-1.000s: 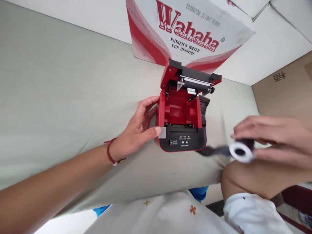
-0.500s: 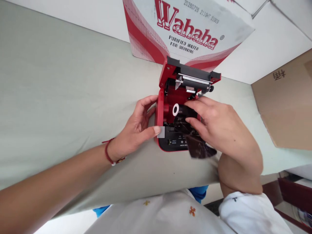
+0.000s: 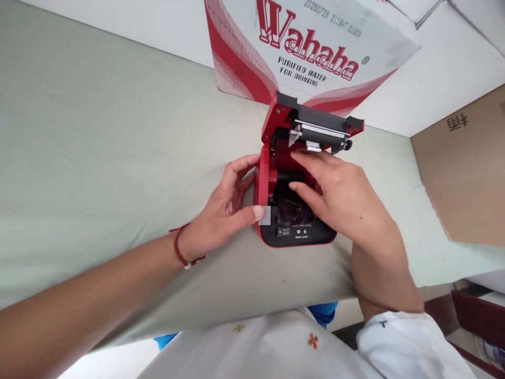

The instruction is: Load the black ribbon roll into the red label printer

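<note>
A small red and black printer [image 3: 262,179] stands on the grey-green table [image 3: 118,158] with its lid [image 3: 315,126] swung up and back. My left hand [image 3: 224,208] cups the printer's left side, thumb on its front corner. My right hand [image 3: 339,197] reaches into the open bay from the right, fingers curled on a dark roll [image 3: 286,176] that lies in the bay. A loose dark strip [image 3: 294,213] from the roll hangs over the black front panel [image 3: 298,234].
A white and red "Wahaha" cardboard box [image 3: 307,47] stands right behind the printer. A brown carton [image 3: 465,163] lies at the right. The table's near edge runs just in front of the printer, above my lap.
My right hand carried the roll from the right of the table into the printer's bay and pushed it down; its white core no longer shows. The left hand stayed put.
</note>
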`<state>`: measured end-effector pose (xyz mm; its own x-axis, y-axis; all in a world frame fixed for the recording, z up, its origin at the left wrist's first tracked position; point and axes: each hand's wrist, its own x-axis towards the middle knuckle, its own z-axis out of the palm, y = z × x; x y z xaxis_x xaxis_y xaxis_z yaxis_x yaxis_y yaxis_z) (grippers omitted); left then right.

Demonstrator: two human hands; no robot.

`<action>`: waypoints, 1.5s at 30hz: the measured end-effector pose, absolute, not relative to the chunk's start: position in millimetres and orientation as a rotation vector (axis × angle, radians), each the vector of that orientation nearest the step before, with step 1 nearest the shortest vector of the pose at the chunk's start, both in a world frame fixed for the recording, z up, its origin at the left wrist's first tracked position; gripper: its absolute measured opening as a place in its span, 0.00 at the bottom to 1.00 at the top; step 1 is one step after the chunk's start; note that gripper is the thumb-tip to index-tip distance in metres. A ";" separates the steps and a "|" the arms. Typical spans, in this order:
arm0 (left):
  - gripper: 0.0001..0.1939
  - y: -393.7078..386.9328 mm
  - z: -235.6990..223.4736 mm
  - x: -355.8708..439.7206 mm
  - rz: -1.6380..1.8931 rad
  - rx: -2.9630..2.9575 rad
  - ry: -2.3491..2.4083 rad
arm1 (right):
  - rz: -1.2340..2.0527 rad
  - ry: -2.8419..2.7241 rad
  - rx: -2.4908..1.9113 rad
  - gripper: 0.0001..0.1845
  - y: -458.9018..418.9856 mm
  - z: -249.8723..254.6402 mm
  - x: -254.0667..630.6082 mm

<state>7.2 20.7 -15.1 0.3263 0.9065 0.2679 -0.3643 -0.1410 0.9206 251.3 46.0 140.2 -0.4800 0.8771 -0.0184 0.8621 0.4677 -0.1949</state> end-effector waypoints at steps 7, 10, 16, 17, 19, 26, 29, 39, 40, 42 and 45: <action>0.40 15.8 -17.6 5.6 1.242 1.419 0.658 | 0.459 -2.849 -0.992 0.18 13.8 192.9 277.8; 0.41 8.7 -17.1 4.2 1.453 1.693 0.805 | 0.455 -2.983 -0.927 0.21 1.5 203.2 285.0; 0.32 -5.9 -10.9 7.3 1.625 2.445 0.613 | 0.373 -3.087 -0.807 0.28 -4.2 204.9 297.3; 0.30 -6.7 -10.5 8.9 1.586 2.466 0.569 | 0.384 -3.095 -0.798 0.27 -4.2 206.0 298.8; 0.32 -6.9 -10.7 11.8 1.465 2.356 0.513 | 0.464 -3.072 -0.790 0.22 -3.9 208.8 299.0; 0.35 -6.9 -15.1 13.3 1.264 2.112 0.539 | 0.092 -2.235 -1.376 0.28 24.2 186.5 272.8; 0.37 -11.0 -16.9 15.2 1.274 2.160 0.564 | 0.069 -2.391 -1.325 0.33 45.5 166.5 272.9; 0.17 -20.5 -6.3 27.5 1.700 2.501 0.913 | 0.088 -2.780 -1.075 0.15 19.4 186.4 282.1; 0.15 -21.0 -4.3 28.4 1.733 2.540 0.943 | 0.064 -2.846 -1.025 0.16 18.2 186.8 281.4; 0.13 -21.4 -1.7 29.7 1.751 2.562 0.938 | 0.008 -2.915 -0.992 0.18 17.5 185.1 279.0; 0.13 -20.0 -2.9 28.7 1.738 2.522 0.865 | -0.086 -2.917 -1.019 0.20 15.9 180.1 274.5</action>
